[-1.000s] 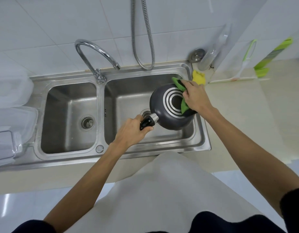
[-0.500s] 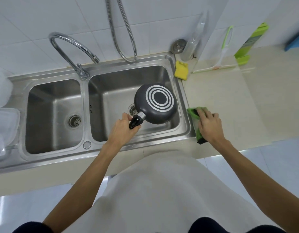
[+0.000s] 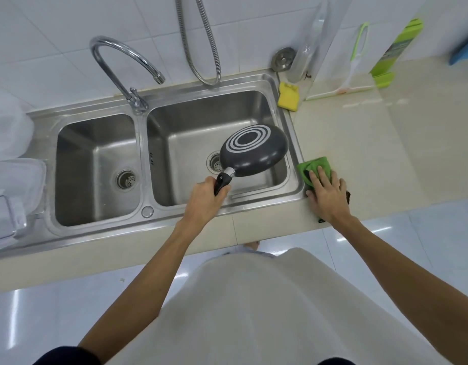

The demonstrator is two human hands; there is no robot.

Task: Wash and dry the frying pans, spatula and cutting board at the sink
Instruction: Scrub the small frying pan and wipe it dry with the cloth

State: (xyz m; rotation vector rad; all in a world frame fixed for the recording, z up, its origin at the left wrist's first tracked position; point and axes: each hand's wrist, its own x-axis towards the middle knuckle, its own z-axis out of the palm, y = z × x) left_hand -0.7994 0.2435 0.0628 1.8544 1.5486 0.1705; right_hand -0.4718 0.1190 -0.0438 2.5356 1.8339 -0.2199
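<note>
Since half a second ago, pan is tipped further, base now angled up and away; right hand hasn't left the cloth on the counter. Left hand (image 3: 205,200) is closed round the black handle (image 3: 221,183) of the frying pan (image 3: 254,151), held upside down in the air over the right basin (image 3: 190,133) of the sink, above the drain (image 3: 215,162). Pan is dark grey, rounded, matte, with white concentric rings on the base and a short metal collar where the handle joins. Right hand (image 3: 327,194) lies flat, fingers spread, pressing on a green cloth (image 3: 313,165) crumpled on the beige counter (image 3: 372,143) just beside the sink's right rim. Both basins are stainless steel and hold nothing but their strainers; left basin (image 3: 95,167) likewise bare. Curved chrome tap (image 3: 122,61) stands at the divider; a ribbed metal hose (image 3: 201,48) hangs on the white tiled wall. Yellow sponge (image 3: 288,97) sits at the sink's back right corner. Green-and-white items lean against the wall, too blurred to identify. Clear plastic containers (image 3: 14,180) sit at the left edge.
</note>
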